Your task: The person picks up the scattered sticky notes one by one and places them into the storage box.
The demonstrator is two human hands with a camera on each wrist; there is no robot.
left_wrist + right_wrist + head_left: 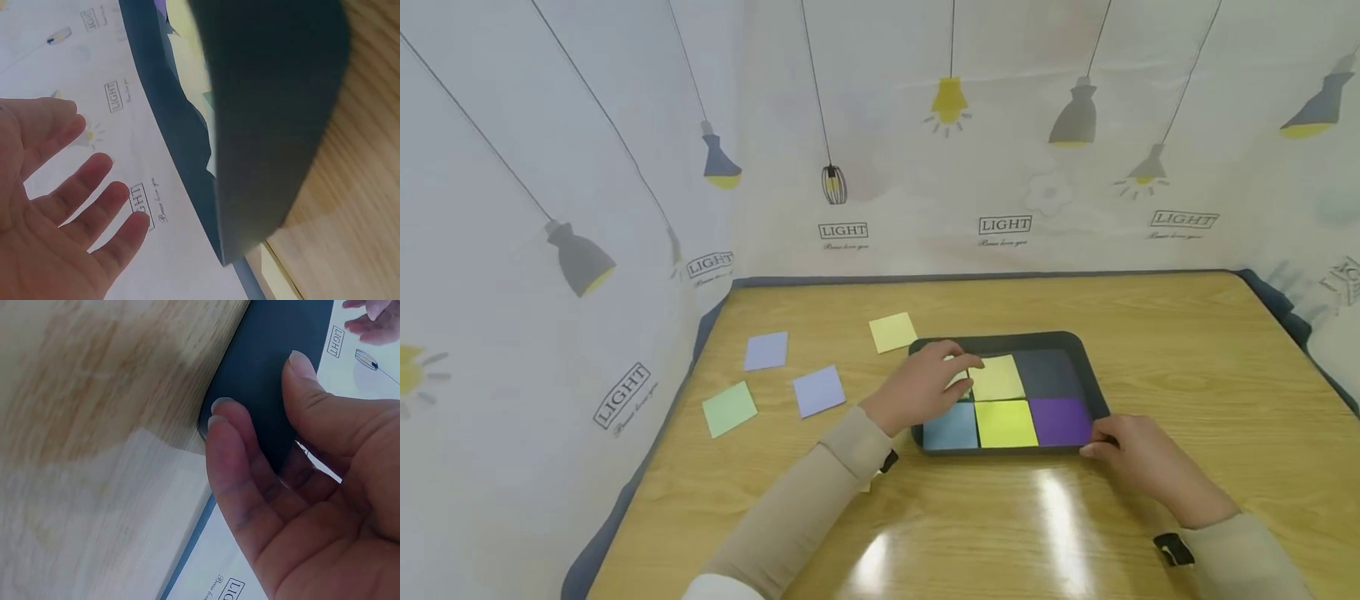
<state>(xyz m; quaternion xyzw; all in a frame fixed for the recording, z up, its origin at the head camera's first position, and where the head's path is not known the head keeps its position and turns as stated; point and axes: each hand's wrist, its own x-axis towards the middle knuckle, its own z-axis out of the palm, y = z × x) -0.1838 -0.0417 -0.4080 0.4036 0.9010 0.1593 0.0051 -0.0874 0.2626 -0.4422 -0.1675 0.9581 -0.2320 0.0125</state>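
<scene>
A black rectangular tray lies on the table with square paper notes in it. Its near row holds a blue note, a bright yellow note and a purple note. Behind them lies a pale yellow note, and a pale green one is mostly hidden under my left hand. That hand hovers over the tray's left part, fingers spread and loosely bent, with nothing held in the left wrist view. My right hand pinches the tray's near right corner between thumb and fingers.
Left of the tray, loose notes lie on the wooden table: a yellow note, a lilac note, another lilac note and a green note. A pale note peeks out by the left sleeve. Lamp-printed sheets stand around the table.
</scene>
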